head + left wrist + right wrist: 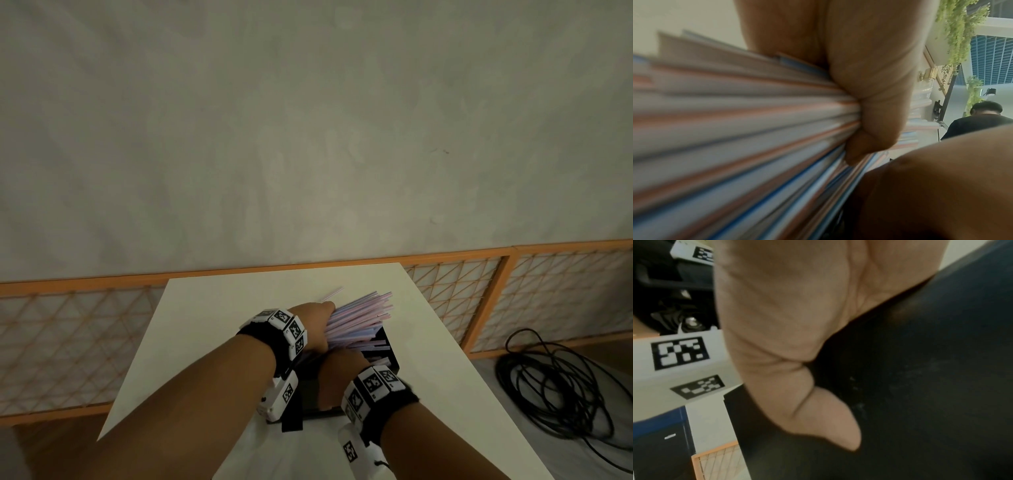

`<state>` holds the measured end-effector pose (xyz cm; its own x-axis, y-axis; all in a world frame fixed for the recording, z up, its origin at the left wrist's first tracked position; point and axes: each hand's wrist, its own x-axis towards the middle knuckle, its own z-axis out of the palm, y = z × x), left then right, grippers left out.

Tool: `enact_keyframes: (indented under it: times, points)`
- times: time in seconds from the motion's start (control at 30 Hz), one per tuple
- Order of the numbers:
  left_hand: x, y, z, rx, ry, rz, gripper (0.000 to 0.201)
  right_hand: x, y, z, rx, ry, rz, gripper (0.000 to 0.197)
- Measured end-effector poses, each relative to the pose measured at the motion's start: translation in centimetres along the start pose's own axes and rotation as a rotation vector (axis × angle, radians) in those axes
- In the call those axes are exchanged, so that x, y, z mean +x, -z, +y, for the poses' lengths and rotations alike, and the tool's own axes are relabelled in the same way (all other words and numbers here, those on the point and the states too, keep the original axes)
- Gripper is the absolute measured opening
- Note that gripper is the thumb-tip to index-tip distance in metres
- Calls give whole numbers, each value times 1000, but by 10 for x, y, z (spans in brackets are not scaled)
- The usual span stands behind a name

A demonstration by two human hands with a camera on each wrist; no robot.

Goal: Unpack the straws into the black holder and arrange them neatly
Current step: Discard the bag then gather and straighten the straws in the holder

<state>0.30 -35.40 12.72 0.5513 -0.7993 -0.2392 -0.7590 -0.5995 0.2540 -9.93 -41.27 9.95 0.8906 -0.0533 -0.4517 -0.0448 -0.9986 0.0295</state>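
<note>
A thick bundle of pink, blue and white straws (356, 315) fans out towards the far right above the black holder (390, 359). My left hand (313, 325) grips the bundle near its lower end, and its fingers (869, 97) curl round the straws (735, 121). More straws lie inside the holder. One straw (331, 294) pokes out past the left hand. My right hand (337, 373) grips the holder's near left side. Its thumb (797, 386) lies flat against the black wall (931, 369), and its fingers are hidden.
The holder stands on a white table (239, 308) right of centre. An orange lattice fence (68, 335) runs behind the table. A coil of black cable (555, 387) lies on the floor at the right. Another person (982, 120) stands in the background.
</note>
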Motion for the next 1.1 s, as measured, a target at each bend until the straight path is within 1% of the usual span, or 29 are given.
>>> enact_keyframes:
  times: [0.1,0.17,0.27,0.33,0.47,0.63,0.73,0.83,0.87,0.93,0.97,1.03,1.1]
  points:
    - [0,0,-1,-10,3,10,49,-1,-4,3,-65,26,36,22]
    - [0,0,-2,-17,0,16,49,-2,-6,3,-147,29,99,28]
    - [-1,2,-3,-32,7,30,52,0,-12,3,-211,33,182,43]
    - [-2,3,-3,-31,15,33,55,0,-13,4,-195,30,157,46]
    - [-3,1,-1,-26,16,27,52,-2,-5,3,-120,19,22,37]
    - [-5,-2,0,-19,23,11,50,0,1,1,-92,9,-31,31]
    - [-5,0,0,-33,15,11,50,-1,1,3,-101,37,19,10]
    - [-6,1,-1,-35,5,21,51,-3,-1,6,-97,57,95,8]
    - [-6,2,-2,-39,2,28,52,-3,-3,8,-68,65,145,12]
    - [-7,3,-2,-46,-2,39,55,0,-8,13,13,93,226,38]
    - [-7,4,-3,-46,-2,42,55,1,-8,15,43,116,235,48]
    - [-7,5,-3,-50,-4,47,55,2,-10,20,71,158,252,54]
    - [-8,5,-3,-56,-4,52,52,3,-14,20,54,135,244,52]
